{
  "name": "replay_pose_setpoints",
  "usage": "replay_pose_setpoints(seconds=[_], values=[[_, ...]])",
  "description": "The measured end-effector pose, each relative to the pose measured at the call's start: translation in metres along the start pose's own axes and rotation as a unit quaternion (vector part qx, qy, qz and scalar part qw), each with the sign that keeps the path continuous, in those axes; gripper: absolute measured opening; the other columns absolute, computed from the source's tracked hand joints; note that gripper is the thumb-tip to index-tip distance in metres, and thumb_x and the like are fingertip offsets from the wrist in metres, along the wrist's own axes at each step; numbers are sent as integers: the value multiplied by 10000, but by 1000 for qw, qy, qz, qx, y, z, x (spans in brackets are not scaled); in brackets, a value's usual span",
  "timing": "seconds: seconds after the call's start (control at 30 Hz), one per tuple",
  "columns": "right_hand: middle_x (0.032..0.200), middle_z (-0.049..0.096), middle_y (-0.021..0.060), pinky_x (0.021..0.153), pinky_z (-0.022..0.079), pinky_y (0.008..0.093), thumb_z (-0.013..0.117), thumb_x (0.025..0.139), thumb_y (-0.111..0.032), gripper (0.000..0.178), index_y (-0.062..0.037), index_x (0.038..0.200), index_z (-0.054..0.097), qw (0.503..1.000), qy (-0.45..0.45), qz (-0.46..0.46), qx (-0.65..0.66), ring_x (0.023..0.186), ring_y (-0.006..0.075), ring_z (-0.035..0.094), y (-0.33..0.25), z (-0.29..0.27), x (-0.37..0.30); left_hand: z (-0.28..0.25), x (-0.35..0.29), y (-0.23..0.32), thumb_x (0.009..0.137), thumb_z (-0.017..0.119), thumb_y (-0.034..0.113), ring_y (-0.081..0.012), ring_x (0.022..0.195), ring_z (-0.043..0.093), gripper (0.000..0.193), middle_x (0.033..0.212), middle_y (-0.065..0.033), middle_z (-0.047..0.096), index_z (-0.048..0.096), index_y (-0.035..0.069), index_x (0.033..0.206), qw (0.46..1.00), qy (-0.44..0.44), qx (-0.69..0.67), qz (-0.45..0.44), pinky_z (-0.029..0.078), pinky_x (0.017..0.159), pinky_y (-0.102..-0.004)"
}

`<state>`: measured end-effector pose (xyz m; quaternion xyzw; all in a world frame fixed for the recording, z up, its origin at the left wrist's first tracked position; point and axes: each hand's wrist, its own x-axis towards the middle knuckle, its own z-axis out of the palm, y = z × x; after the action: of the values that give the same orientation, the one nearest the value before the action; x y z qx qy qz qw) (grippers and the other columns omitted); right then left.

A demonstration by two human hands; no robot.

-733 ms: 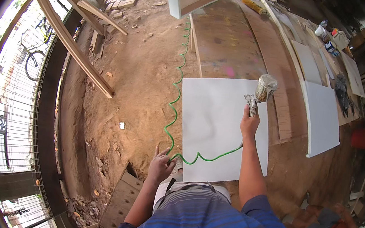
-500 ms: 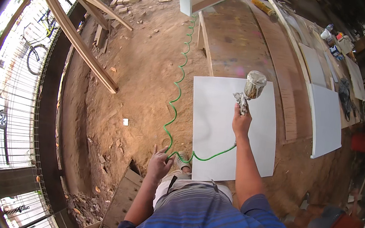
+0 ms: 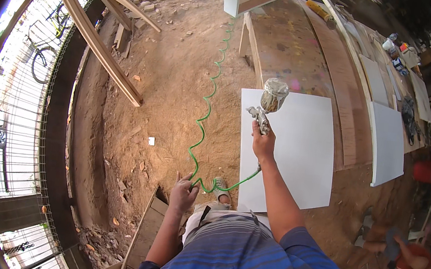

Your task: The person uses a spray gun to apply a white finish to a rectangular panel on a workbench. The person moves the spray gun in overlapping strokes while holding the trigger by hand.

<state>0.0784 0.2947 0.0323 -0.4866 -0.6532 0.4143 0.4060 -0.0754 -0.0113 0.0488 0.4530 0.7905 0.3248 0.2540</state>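
Spray gun (image 3: 271, 101) has moved left over the white board (image 3: 301, 156), gripped in right hand (image 3: 263, 144); left hand (image 3: 182, 196), fingers partly spread, loosely holds green hose (image 3: 248, 179). Spraying seems underway; next stroke probably needs slack.

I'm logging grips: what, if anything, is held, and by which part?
Right hand: spray gun, by its handle. Left hand: at the green hose, partway along; firm grip unclear.

Dark short-sleeved shirt (image 3: 252, 252) with blue stripes (image 3: 204, 267), pale bottoms (image 3: 193, 222), black waist strap (image 3: 204, 213), light shoe (image 3: 220, 184).
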Motion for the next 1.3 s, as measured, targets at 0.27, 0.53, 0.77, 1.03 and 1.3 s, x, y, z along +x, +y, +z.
replay_pose_setpoints(seconds=[0.27, 0.53, 0.77, 1.03, 1.3], values=[[946, 758, 101, 777, 568, 365, 656, 1052, -251, 337, -29, 1305, 681, 992, -47, 117, 0, 833, 196, 732, -2, -23, -5, -5, 4, -10, 924, 734, 165, -385, 1238, 669, 319, 941, -266, 737, 617, -7, 682, 1000, 2, 24, 18, 265, 1278, -569], [857, 688, 103, 729, 522, 383, 633, 1069, -340, 347, 1, 1111, 683, 989, 137, -7, -51, 767, 237, 647, 41, -78, 1, 16, 11, 9, 935, 729, 172, -423, 1209, 671, 348, 1056, -335, 721, 592, -17, 678, 998, -22, 23, 61, 286, 1266, -565], [1221, 724, 252, 944, 551, 443, 622, 1063, -248, 379, 36, 1313, 650, 982, 167, 8, -92, 1140, 417, 693, 53, -142, 23, 36, 23, 42, 928, 752, 176, -444, 1211, 661, 363, 971, -308, 712, 572, -9, 673, 994, -62, 26, 81, 295, 1260, -562], [1302, 692, 270, 968, 548, 467, 613, 1066, -288, 447, 18, 1392, 620, 964, 223, 63, -134, 1198, 441, 664, 74, -201, 50, 53, 26, 67, 920, 759, 185, -444, 1217, 656, 353, 955, -295, 714, 579, -3, 681, 991, -60, 36, 110, 304, 1255, -563], [1348, 671, 269, 970, 557, 460, 607, 1070, -285, 487, 9, 1455, 571, 956, 242, 45, -157, 1221, 435, 657, 55, -191, 43, 56, 27, 65, 932, 750, 184, -456, 1239, 644, 356, 916, -278, 712, 571, 1, 685, 990, -87, 30, 103, 272, 1261, -592]])
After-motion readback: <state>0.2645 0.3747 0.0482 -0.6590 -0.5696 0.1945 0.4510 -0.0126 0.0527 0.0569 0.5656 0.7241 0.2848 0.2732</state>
